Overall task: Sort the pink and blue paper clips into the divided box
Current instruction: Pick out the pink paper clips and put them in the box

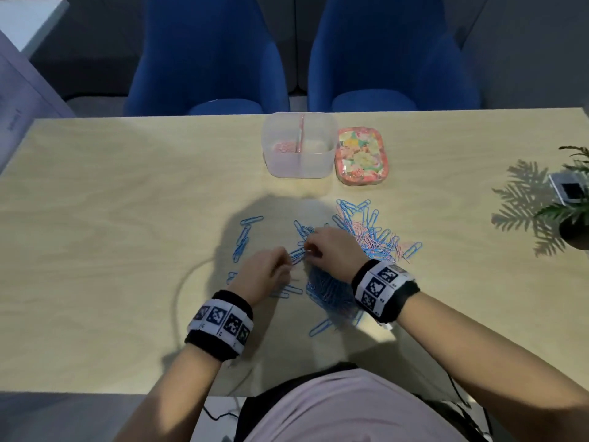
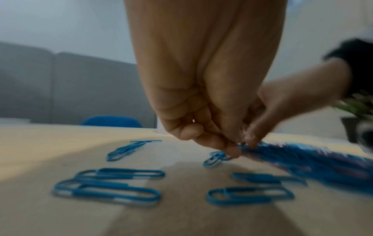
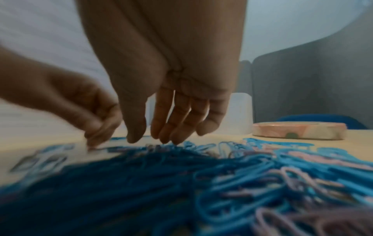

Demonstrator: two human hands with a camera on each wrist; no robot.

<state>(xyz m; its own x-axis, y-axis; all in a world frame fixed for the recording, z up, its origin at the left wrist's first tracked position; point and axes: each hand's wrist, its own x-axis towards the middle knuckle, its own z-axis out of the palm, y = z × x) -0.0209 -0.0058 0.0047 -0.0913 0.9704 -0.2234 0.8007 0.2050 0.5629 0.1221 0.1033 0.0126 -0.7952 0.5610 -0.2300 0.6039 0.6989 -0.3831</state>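
Note:
A mixed heap of blue and pink paper clips point(image 1: 373, 237) lies in the middle of the table and fills the right wrist view point(image 3: 222, 183). My left hand point(image 1: 288, 263) pinches a paper clip point(image 2: 214, 158) at the heap's left edge, fingers curled point(image 2: 232, 148). My right hand point(image 1: 307, 250) hovers beside it, its straight fingers point(image 3: 161, 137) touching the heap's top, thumb apart. The clear divided box point(image 1: 299, 173) stands behind, with pink clips point(image 1: 283, 147) in its left compartment.
A floral lid point(image 1: 361, 156) lies right of the box. Loose blue clips point(image 1: 243, 237) are scattered left of the hands. A potted plant point(image 1: 573, 218) and a small device point(image 1: 570, 189) sit at the right edge. A cable point(image 1: 178, 298) crosses the near table. Two blue chairs point(image 1: 207, 59) stand beyond.

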